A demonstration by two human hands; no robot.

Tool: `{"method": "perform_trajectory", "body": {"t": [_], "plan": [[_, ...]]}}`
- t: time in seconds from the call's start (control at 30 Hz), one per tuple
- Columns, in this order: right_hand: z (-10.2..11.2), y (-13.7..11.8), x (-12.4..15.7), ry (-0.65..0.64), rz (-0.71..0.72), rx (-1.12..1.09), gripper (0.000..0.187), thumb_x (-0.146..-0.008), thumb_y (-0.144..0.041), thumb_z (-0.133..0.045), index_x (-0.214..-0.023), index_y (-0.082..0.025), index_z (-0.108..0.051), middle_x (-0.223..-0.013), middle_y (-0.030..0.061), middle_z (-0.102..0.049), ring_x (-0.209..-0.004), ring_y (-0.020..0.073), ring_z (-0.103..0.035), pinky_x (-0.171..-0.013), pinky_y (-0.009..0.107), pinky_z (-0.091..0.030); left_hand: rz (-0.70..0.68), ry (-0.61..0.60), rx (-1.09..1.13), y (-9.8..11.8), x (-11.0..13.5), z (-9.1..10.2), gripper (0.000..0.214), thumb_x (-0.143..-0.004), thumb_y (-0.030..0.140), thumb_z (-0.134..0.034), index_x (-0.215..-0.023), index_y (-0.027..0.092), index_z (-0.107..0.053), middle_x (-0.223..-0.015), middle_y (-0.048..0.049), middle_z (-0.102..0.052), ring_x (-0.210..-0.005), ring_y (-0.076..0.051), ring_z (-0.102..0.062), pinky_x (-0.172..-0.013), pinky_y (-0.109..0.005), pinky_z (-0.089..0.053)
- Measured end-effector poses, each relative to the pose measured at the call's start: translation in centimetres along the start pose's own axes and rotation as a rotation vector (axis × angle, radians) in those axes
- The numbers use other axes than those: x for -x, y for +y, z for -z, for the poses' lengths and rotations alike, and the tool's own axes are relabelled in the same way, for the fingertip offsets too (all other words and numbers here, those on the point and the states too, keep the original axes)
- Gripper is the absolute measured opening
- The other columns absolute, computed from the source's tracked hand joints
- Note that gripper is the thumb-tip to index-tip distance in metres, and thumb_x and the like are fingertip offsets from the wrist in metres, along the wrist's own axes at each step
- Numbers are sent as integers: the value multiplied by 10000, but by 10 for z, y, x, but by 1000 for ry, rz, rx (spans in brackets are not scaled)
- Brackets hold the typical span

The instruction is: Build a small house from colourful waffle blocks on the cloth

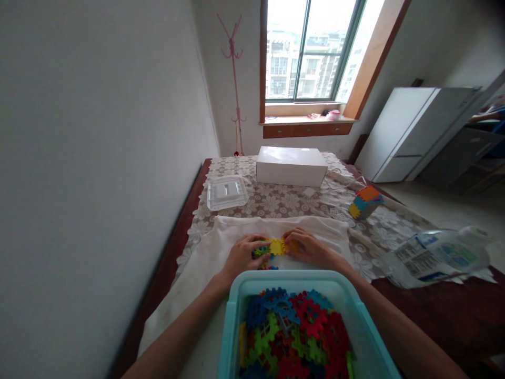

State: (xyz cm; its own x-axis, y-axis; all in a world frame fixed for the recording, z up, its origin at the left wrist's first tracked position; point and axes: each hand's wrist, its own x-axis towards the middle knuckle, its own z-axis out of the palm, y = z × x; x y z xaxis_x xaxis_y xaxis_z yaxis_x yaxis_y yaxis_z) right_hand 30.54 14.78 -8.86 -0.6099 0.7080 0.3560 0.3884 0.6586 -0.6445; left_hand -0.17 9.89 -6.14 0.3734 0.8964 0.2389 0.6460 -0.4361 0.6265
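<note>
Pressing in from both sides, my two hands meet over a short row of interlocking foam tiles [276, 247] on the white cloth [221, 237] — I read the row's long axis as running 3 to 9 o'clock, straight across my view. My left hand [242, 254] curls closed on the green-and-blue end at 9 o'clock; my right hand [310, 247] pinches the orange end at 3 o'clock, the yellow tile bare between them. Both sit equally near. At 6 o'clock, just beside my wrists, the teal bin [232, 316] holds loose tiles — a finished tile cube [365, 201] stands well apart at 2 o'clock.
</note>
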Motion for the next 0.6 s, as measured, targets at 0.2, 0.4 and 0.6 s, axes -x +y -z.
{"method": "perform_trajectory", "body": {"t": [0.2, 0.4, 0.6], "plan": [[30, 30, 8, 41, -128, -7, 434, -951, -424, -855, -1351, -268, -787, -1286, 119, -832, -1110, 316, -796, -1007, 507, -686, 8, 2, 9, 0, -1, 1, 373, -933, 228, -930, -1304, 267, -916, -1408, -110, -850, -1340, -364, -790, -1235, -566, -603], [42, 26, 11, -129, -156, 56, 427, -933, -344, -858, -1350, -264, -809, -1418, 129, -792, -1270, 338, -771, -1168, 544, -631, 31, 4, 6, 1, -1, 1, 369, -941, 229, -922, -1306, 285, -913, -1421, -99, -844, -1345, -364, -789, -1236, -558, -600], [43, 20, 10, -183, -143, 79, 436, -933, -300, -852, -1362, -259, -792, -1372, 110, -769, -1252, 308, -749, -1166, 495, -620, 25, 3, 16, 0, -1, 0, 398, -944, 221, -911, -1339, 272, -891, -1435, -103, -840, -1362, -355, -781, -1252, -547, -588]]}}
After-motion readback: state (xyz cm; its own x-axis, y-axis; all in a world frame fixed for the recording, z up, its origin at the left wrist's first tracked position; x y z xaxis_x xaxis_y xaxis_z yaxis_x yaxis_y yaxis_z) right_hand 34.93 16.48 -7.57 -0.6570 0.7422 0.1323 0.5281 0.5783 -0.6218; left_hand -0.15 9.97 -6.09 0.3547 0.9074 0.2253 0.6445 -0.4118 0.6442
